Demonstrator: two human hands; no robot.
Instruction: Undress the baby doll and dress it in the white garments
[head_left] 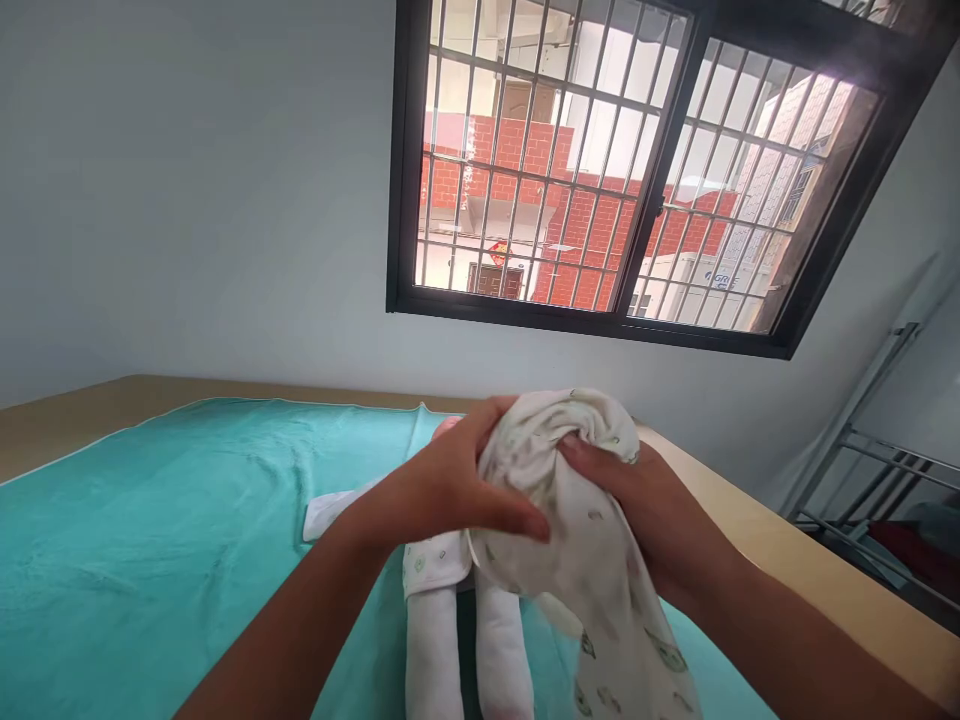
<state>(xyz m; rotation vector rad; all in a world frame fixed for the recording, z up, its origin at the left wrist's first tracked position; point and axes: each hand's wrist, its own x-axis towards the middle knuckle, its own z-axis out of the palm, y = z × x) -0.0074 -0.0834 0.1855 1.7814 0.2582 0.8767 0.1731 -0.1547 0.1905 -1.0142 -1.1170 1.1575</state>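
Above the teal sheet (225, 540), the white printed cloth (592, 550) was pinched in bunched folds by the left hand (446, 485) and the right hand (649, 500), and, seemingly light, soft and floppy, was best held by its gathered top.
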